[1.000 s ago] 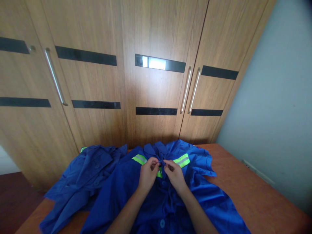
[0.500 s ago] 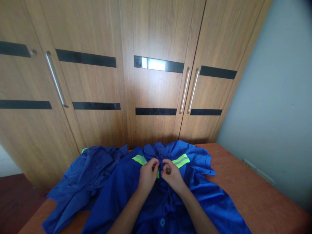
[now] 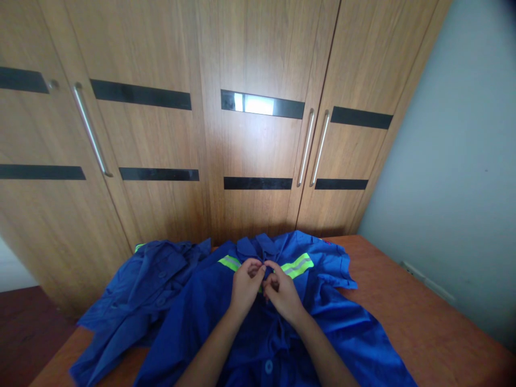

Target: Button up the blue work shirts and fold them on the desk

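Observation:
A blue work jacket (image 3: pixel 334 322) with yellow-green reflective strips lies spread out, its collar toward the wardrobe. Over its front opening, just below the collar, my left hand (image 3: pixel 245 286) pinches the jacket's edge between thumb and fingers. Close against it, my right hand (image 3: pixel 282 293) has its fingers curled on the same front edge, the fingertips of both hands nearly meeting. What lies right between the fingertips is too small and covered to make out. Lower on the front, a blue button (image 3: pixel 269 367) shows between my forearms.
A second blue garment (image 3: pixel 149 290) lies crumpled at the left. Both rest on a reddish-brown wooden surface (image 3: pixel 407 301). Behind stands a wooden wardrobe (image 3: pixel 250 150) with metal handles and dark strips. At the right is a pale wall (image 3: pixel 455 177).
My right hand has shifted slightly left, bringing its fingertips up against those of my left hand at the jacket's front edge. Both garments lie as before.

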The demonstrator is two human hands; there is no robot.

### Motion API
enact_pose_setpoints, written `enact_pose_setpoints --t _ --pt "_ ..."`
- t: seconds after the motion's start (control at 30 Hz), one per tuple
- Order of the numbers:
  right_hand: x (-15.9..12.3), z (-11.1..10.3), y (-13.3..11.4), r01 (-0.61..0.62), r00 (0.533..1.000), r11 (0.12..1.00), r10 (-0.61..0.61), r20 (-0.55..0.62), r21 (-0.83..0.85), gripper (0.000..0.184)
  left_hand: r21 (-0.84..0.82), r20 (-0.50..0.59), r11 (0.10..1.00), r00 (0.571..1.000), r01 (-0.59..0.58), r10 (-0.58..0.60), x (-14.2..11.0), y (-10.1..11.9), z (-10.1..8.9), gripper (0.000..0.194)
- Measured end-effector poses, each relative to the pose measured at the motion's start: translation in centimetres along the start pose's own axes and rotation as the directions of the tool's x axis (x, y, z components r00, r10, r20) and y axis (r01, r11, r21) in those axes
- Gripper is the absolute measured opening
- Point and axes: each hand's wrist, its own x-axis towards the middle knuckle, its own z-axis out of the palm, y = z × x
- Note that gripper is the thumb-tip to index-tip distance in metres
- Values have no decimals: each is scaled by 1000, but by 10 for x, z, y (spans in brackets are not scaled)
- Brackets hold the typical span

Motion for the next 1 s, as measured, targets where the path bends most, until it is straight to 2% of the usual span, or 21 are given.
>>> enact_pose_setpoints --t 0.2,0.43,0.6,0.67,0.77,0.87,0.93,1.0 --pt "-1 -4 -3 79 995 953 -95 -39 -292 39 -37 -34 999 999 39 -40 0 -1 1 7" --pt "-1 -9 -6 34 972 832 -157 -175 -554 24 -16 14 1000 1000 4 -4 -3 3 0 8" --pt "-2 -13 -12 -33 957 791 -151 -247 -611 21 15 72 999 996 -46 45 -6 7 2 7" --pt "-2 -14 -13 -48 957 807 -131 -258 -589 21 28 85 998 995 -63 60 -6 6 2 8" --pt "0 -14 -10 -74 954 879 -75 -289 -471 24 43 105 995 991 -85 80 -6 5 1 8" --pt "3 -13 -6 -96 948 975 28 -317 -201 30 58 115 993 989 -101 94 -6 4 1 8" --pt "5 -12 -5 -113 947 993 94 -306 -43 35 74 112 991 989 -109 101 -7 4 1 9" --pt "6 -11 -5 -134 952 991 136 -276 27 37 95 106 989 989 -116 106 -7 3 1 9"
